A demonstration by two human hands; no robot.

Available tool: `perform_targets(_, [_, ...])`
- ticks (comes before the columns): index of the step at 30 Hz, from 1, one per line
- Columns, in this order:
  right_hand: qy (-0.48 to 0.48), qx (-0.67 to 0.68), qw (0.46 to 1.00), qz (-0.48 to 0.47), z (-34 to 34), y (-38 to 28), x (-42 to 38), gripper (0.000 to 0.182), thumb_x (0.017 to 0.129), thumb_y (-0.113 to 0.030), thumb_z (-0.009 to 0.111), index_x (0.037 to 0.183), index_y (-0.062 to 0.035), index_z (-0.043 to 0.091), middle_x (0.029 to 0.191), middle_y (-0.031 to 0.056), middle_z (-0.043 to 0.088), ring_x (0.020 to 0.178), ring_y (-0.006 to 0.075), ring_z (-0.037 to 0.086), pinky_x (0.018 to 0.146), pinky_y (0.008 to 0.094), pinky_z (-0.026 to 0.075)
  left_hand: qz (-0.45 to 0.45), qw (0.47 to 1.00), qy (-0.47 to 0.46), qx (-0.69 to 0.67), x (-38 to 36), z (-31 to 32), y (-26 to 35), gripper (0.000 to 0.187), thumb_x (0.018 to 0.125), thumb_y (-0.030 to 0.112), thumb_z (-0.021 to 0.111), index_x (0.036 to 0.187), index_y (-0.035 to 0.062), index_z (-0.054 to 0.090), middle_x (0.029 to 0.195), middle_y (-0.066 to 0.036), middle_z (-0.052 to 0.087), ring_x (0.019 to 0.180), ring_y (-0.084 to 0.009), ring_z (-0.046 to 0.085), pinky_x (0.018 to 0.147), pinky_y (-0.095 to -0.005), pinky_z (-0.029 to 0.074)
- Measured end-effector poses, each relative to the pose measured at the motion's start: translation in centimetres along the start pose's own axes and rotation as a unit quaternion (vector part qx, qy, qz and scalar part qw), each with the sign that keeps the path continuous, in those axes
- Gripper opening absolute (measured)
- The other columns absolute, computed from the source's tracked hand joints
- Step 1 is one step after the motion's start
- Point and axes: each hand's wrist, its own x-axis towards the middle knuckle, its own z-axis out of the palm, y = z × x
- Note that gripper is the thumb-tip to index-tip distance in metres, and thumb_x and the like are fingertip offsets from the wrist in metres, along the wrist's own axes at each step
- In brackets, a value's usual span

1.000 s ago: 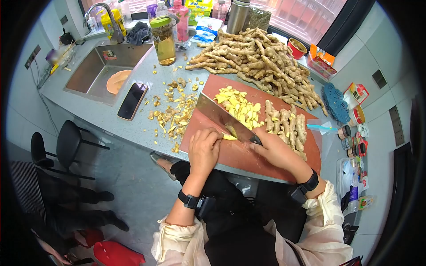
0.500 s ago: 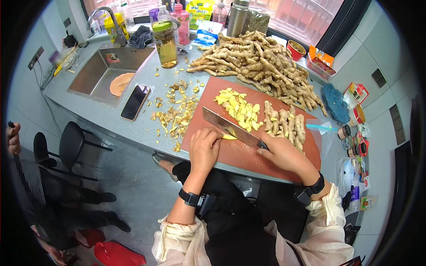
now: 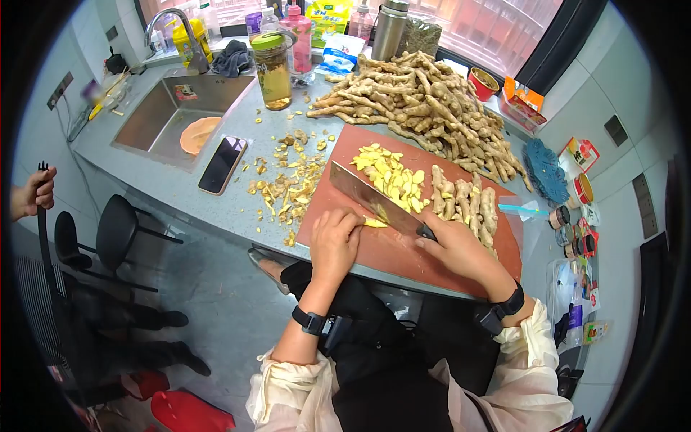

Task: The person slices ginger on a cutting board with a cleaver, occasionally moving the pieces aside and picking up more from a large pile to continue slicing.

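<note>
On the red-brown cutting board (image 3: 345, 252), my left hand (image 3: 335, 237) has its fingers pressed together on a peeled ginger piece (image 3: 374, 222). My right hand (image 3: 455, 248) is wrapped round the handle of a cleaver (image 3: 371, 196), whose blade stands beside that piece. Behind the blade is a heap of yellow ginger slices (image 3: 392, 176). Several unpeeled ginger roots (image 3: 464, 201) lie on the board to the right. A big pile of ginger (image 3: 432, 108) rises behind the board, and peel scraps (image 3: 291, 187) are scattered at its left.
A phone (image 3: 223, 165) lies on the counter (image 3: 187, 201) near the sink (image 3: 144, 119). Behind stands a green-lidded jar (image 3: 272, 75). Blue plates (image 3: 545, 169) and small jars (image 3: 558, 215) are at right. Another person's hand (image 3: 36, 191) grips a dark pole at far left.
The view has shifted slightly. At far left, the other person's hand and the pole have risen. My hands, the cleaver and the ginger piece stay nearly in place.
</note>
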Motion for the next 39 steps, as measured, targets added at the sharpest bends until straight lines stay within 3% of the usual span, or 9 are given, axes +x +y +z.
perform_targets(11, [0.006, 0.003, 1.000, -0.004, 0.8, 1.1, -0.4, 0.034, 0.101, -0.028, 0.068, 0.118, -0.0031, 0.051, 0.096, 0.0303, 0.069, 0.093, 0.0511, 0.067, 0.079, 0.0572, 0.052, 0.000, 1.000, -0.006, 0.003, 0.1, -0.2, 0.2, 0.013, 0.082, 0.005, 0.075, 0.093, 0.0120, 0.074, 0.102, -0.002, 0.069, 0.099, -0.0268, 0.063, 0.089, -0.0407, 0.048])
perform_targets(28, [-0.068, -0.044, 0.996, 0.033, -0.9, -0.5, -0.1, 0.037, 0.100, -0.029, 0.068, 0.117, -0.0004, 0.051, 0.095, 0.0300, 0.069, 0.093, 0.0499, 0.068, 0.081, 0.0570, 0.052, -0.003, 1.000, -0.007, 0.012, 0.1, -0.1, 0.1, 0.015, 0.082, 0.005, 0.075, 0.095, 0.0123, 0.076, 0.105, -0.002, 0.071, 0.099, -0.0268, 0.064, 0.089, -0.0406, 0.048])
perform_targets(39, [-0.069, -0.037, 0.996, 0.036, 1.0, -1.6, 1.7, 0.036, 0.102, -0.027, 0.067, 0.120, -0.0013, 0.048, 0.097, 0.0300, 0.068, 0.094, 0.0493, 0.066, 0.079, 0.0563, 0.050, 0.010, 1.000, 0.011, 0.017, 0.1, -0.1, 0.2, 0.013, 0.082, 0.006, 0.076, 0.093, 0.0116, 0.075, 0.102, -0.001, 0.071, 0.095, -0.0260, 0.065, 0.083, -0.0394, 0.048])
